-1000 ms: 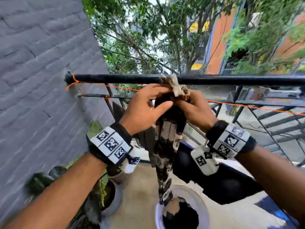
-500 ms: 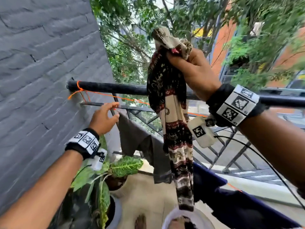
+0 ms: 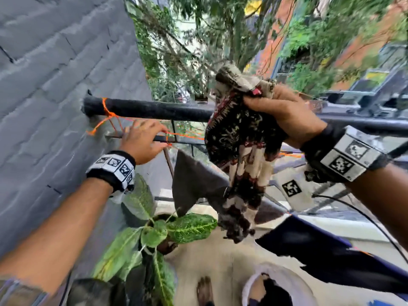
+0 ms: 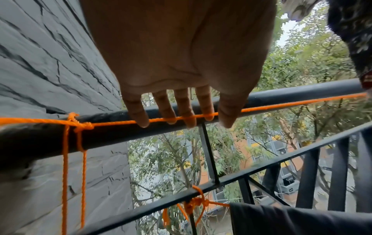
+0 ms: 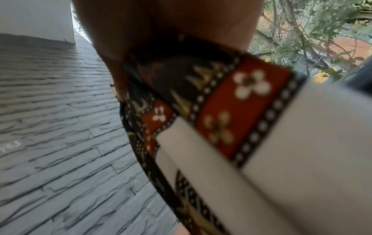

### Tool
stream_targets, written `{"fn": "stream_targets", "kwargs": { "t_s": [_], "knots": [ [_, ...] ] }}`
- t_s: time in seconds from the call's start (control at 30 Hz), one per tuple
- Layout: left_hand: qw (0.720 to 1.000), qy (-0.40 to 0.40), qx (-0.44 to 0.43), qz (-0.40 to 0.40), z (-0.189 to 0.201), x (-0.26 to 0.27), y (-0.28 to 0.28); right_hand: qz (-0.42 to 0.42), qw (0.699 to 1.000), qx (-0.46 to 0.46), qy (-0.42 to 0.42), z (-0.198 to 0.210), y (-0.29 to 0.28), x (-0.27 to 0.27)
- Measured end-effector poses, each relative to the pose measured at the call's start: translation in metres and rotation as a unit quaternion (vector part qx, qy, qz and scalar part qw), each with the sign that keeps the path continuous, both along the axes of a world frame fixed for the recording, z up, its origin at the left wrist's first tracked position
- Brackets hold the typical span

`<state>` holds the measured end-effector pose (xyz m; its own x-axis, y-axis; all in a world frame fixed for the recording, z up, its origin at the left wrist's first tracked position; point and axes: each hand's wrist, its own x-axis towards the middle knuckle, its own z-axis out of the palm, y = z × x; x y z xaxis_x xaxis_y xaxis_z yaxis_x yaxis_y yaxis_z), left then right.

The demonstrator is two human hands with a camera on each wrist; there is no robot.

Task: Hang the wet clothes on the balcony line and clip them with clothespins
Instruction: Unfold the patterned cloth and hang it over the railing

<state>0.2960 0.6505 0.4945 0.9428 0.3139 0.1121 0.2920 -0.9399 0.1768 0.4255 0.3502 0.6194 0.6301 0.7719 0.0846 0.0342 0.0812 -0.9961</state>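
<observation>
A: Two hands in view. Left hand: fingers straight, tips laid on the orange line near the grey wall.

B: The cloth?

A: Cloth, bunched, hangs from the right hand, which grips its top in front of the black rail. Dark print, red band with white flowers, cream panels.

B: Writing?

A: None readable; only square black-and-white codes on the wristbands.
</observation>
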Motion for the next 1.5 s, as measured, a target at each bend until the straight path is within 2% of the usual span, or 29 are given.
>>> {"fn": "stream_targets", "kwargs": {
  "t_s": [0.17,0.3,0.37,0.5,0.63,0.77,0.83,0.9,0.97,1.1,1.2,1.27,1.33,1.4,1.5],
  "knots": [
    [0.998,-0.036,-0.033,-0.028,0.006,-0.006,0.012,0.035,0.998,-0.029,-0.051,-0.005,0.057,-0.014],
    [0.99,-0.089,-0.094,-0.061,0.005,-0.006,0.014,0.0,0.995,-0.049,-0.086,-0.005,0.101,-0.013],
    [0.981,-0.112,-0.154,-0.044,0.001,-0.006,0.017,-0.042,0.993,-0.055,-0.099,-0.009,0.122,-0.009],
    [0.945,-0.144,-0.292,0.015,0.003,-0.01,0.019,-0.11,0.99,-0.04,-0.084,-0.007,0.156,-0.004],
    [0.947,-0.161,-0.277,0.004,0.005,-0.012,0.012,-0.135,0.982,-0.041,-0.122,-0.002,0.187,-0.004],
    [0.959,-0.165,-0.23,0.016,0.0,-0.011,0.01,-0.152,0.951,-0.15,-0.223,-0.025,0.205,0.007],
    [0.961,-0.168,-0.22,0.028,0.001,-0.008,0.008,-0.161,0.931,-0.21,-0.252,-0.04,0.206,0.011],
    [0.976,-0.142,-0.166,0.026,-0.001,-0.004,0.008,-0.154,0.923,-0.24,-0.26,-0.054,0.206,0.007],
    [0.986,-0.109,-0.118,0.032,-0.001,0.001,0.006,-0.142,0.92,-0.244,-0.271,-0.065,0.207,0.001],
    [0.989,-0.097,-0.089,0.06,0.0,0.011,-0.001,-0.118,0.929,-0.23,-0.266,-0.075,0.214,-0.006],
    [0.986,-0.118,-0.106,0.057,0.0,0.013,0.0,-0.07,0.948,-0.208,-0.229,-0.069,0.211,-0.01],
    [0.979,-0.14,-0.14,0.048,0.001,0.008,0.006,-0.056,0.978,-0.159,-0.123,-0.064,0.198,-0.001],
    [0.969,-0.146,-0.183,0.073,0.005,0.002,0.011,-0.06,0.989,-0.13,-0.038,-0.061,0.175,0.017],
    [0.959,-0.135,-0.223,0.111,0.01,0.0,0.014,-0.088,0.985,-0.141,-0.047,-0.057,0.141,0.036],
    [0.96,-0.113,-0.217,0.133,0.023,0.007,0.017,-0.175,0.961,-0.188,-0.108,-0.054,0.083,0.061]
  ]
}}
